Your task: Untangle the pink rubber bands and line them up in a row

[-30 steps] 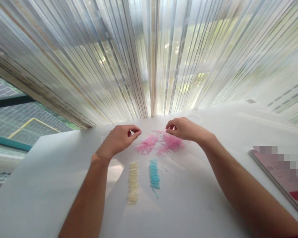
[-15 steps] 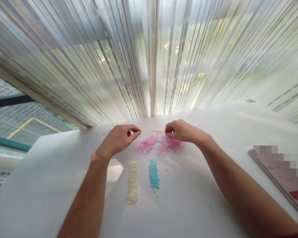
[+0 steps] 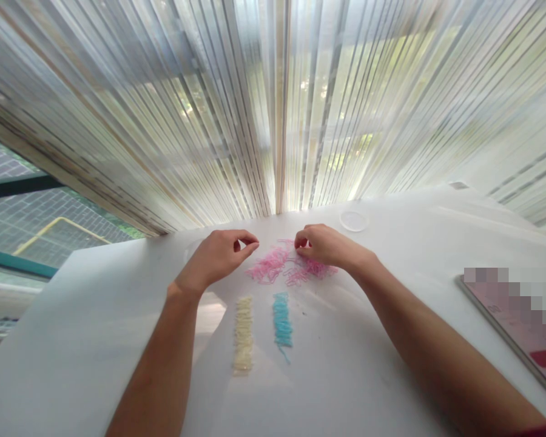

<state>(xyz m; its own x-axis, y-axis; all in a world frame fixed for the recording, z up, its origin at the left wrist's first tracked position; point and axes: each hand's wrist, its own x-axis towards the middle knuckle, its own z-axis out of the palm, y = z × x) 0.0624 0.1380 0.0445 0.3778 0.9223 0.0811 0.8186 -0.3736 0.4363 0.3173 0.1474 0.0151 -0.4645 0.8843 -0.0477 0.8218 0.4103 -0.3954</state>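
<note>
Resting beyond pink strips (image 3: pixel 269 265): clear dish (image 3: pixel 353 221)

the right hand (image 3: pixel 324 244) hides some pink strands (image 3: pixel 319 269) — the flat device (image 3: pixel 512 328) is cut off, partly pixelated

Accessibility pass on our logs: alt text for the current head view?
Bare left hand beside, and bare right hand over, loose heaps of thin pink strands on a white table; whether either holds anything is unclear. Nearer the viewer lie a pale-yellow column of strands and a shorter blue one.
</note>
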